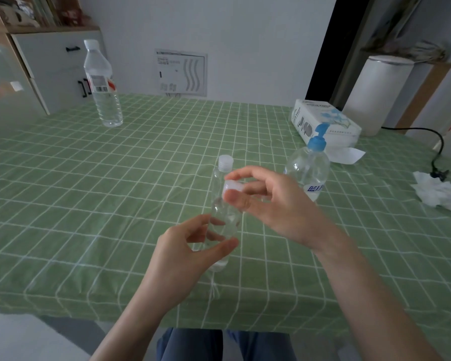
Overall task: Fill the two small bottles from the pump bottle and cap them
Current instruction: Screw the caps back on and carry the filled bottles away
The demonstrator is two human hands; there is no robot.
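Small bottle (225,217), clear, is gripped by the left hand (182,246), fingers and thumb curled round its lower half. I'd hold it steady and turn the cap (232,187) square to the neck. The right hand (266,201) pinches that cap directly atop the bottle. The other small bottle (225,162) stands capped just behind, the pump bottle (307,173) further right.

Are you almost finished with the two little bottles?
Nearly! The capped bottle stands behind the hands, so it looks finished. The left hand holds the second bottle, and the right hand pinches its cap at the top. Left to do: twist that cap tight. How full they are I cannot tell.
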